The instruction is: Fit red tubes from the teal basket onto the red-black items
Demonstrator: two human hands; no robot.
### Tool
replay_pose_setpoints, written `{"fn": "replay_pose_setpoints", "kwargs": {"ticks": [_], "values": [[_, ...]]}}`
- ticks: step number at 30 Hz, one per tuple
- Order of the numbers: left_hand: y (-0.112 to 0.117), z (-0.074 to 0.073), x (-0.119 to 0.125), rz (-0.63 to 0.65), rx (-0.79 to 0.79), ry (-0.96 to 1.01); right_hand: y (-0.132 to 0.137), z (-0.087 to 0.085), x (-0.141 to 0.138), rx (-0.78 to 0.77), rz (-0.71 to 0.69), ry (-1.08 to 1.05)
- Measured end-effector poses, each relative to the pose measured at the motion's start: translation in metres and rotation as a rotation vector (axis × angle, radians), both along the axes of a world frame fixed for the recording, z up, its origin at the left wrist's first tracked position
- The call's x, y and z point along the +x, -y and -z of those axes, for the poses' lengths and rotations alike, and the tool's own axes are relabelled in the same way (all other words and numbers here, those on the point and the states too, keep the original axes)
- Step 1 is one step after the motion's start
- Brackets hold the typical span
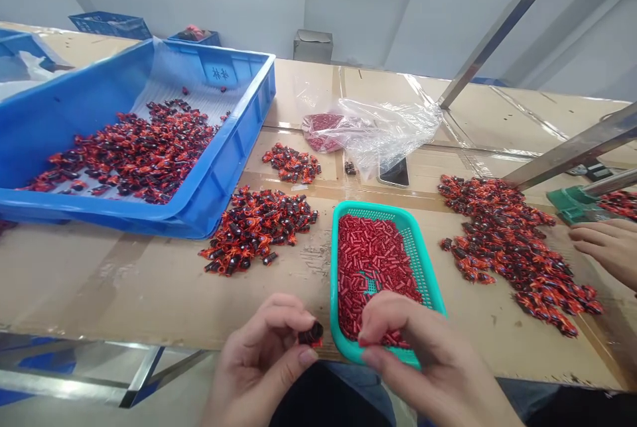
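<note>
Between thumb and fingers, my left hand (266,354) pinches a small black-and-orange part (311,334), its round dark end facing right. My right hand (418,347) is closed in a pinch over the near end of a green basket (338,281); a reddish bit shows at its fingertips, too small and covered to name. Inside the basket lie many small dark red tubes (373,248). Just beyond my left hand sits a pile of black-and-orange parts (259,225), with a smaller pile (292,163) behind it.
A large blue crate (239,155) holding similar parts stands at the left. Behind the basket lie a clear plastic bag (378,135) with red pieces and a phone (394,172). At right are another pile (512,248), metal posts (572,152) and another person's hand (610,248).
</note>
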State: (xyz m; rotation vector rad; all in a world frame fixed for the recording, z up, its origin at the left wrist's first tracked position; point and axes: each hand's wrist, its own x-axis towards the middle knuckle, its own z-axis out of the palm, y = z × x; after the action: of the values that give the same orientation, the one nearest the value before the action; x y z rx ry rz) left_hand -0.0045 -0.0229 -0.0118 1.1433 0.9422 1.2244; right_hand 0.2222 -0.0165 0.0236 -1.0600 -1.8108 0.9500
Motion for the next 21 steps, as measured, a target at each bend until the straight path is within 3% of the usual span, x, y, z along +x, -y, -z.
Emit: {"fn": "replay_pose_setpoints", "kwargs": {"ticks": [5, 8, 11, 15, 21], "values": [[0.005, 0.004, 0.003, 0.150, -0.044, 0.115, 0.003, -0.003, -0.022, 0.110, -0.064, -0.154], [0.006, -0.001, 0.005, 0.157, 0.036, 0.050, 0.002, 0.000, -0.026, 0.163, -0.083, -0.146], [0.009, -0.005, 0.008, 0.108, 0.166, -0.017, 0.002, 0.000, -0.025, 0.134, -0.103, -0.151], [0.013, -0.007, 0.010, -0.018, 0.223, -0.038, 0.002, -0.005, -0.020, 0.092, -0.035, -0.131], [0.010, -0.013, 0.007, -0.128, 0.473, -0.319, 0.006, -0.008, -0.020, 0.295, 0.015, 0.063]]}}
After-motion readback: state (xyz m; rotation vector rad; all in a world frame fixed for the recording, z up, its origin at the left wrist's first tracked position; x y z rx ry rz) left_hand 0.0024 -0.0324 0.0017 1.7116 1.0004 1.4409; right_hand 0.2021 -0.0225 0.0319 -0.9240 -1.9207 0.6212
